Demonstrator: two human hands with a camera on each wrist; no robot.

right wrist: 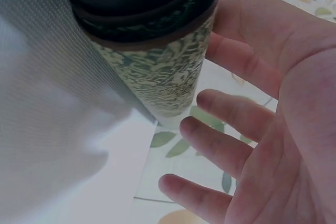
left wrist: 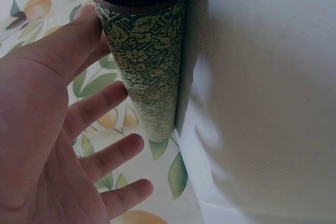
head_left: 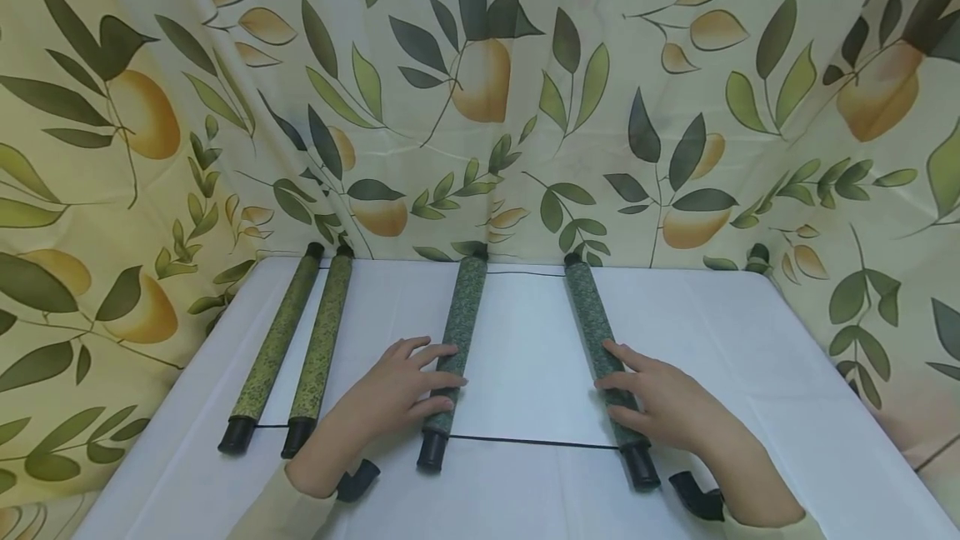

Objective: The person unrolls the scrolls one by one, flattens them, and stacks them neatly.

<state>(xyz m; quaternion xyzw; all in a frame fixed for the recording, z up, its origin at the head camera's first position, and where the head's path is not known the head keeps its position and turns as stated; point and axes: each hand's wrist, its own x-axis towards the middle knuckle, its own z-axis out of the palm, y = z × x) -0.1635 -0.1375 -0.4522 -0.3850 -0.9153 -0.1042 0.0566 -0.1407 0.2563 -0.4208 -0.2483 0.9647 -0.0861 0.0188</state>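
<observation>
A partly unrolled scroll lies on the table, with a left roll (head_left: 467,298) and a right roll (head_left: 588,298), both in blue-green patterned covering with black ends. A pale sheet (head_left: 532,357) with dark edge lines spans between them. My left hand (head_left: 401,386) rests its spread, fairly straight fingers on the left roll's lower half. On the right roll lie the extended fingertips of my right hand (head_left: 660,398). Both wrist views show a patterned roll close up, the left hand's thumb (left wrist: 68,40) beside one and relaxed fingers (right wrist: 226,145) of the right beside the other.
To the left lie two yellow-green rolls, an outer roll (head_left: 277,340) and an inner roll (head_left: 322,340), close together with dark lines between them. All stand on a white table (head_left: 720,332). Behind it hangs a fruit-and-leaf patterned cloth (head_left: 420,165).
</observation>
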